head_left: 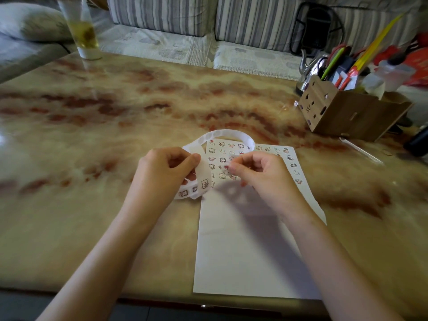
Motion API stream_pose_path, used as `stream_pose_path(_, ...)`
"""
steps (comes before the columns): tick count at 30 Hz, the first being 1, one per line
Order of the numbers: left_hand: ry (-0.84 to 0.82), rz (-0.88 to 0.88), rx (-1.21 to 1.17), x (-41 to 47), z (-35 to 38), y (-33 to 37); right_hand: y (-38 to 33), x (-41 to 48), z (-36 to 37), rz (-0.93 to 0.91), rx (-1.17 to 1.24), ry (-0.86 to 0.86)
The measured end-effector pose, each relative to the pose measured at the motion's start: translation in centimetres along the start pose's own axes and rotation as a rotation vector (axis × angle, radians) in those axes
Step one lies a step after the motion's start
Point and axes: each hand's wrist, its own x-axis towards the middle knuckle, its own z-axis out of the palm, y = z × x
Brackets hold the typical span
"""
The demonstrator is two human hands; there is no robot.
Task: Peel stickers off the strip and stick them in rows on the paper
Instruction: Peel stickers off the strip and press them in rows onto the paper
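A white sheet of paper (245, 256) lies on the marble table, its far end covered with rows of small cartoon stickers (222, 158). A long white backing strip (222, 134) loops over the paper's far edge and curls down to my left hand (162, 172), which grips it; a few stickers still sit on the strip's lower end (196, 187). My right hand (257, 172) hovers over the sticker rows, thumb and forefinger pinching a small sticker (225, 167) just beside the strip.
A cardboard organiser (342, 112) with pens and scissors stands at the right, a kettle (310, 66) behind it. A tall glass of yellow drink (82, 31) stands at the far left edge. A striped sofa lies beyond the table.
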Motion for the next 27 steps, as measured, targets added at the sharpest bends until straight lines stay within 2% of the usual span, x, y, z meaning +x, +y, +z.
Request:
stream_pose_path(7,0.008,-0.011,0.039,-0.1,-0.1,0.2,1.2,0.6,0.2,0.082,-0.183,0.006)
stream_pose_path(27,0.002,-0.009,0.063,-0.1,-0.2,0.2,2.7,0.9,1.4,0.090,-0.259,0.028)
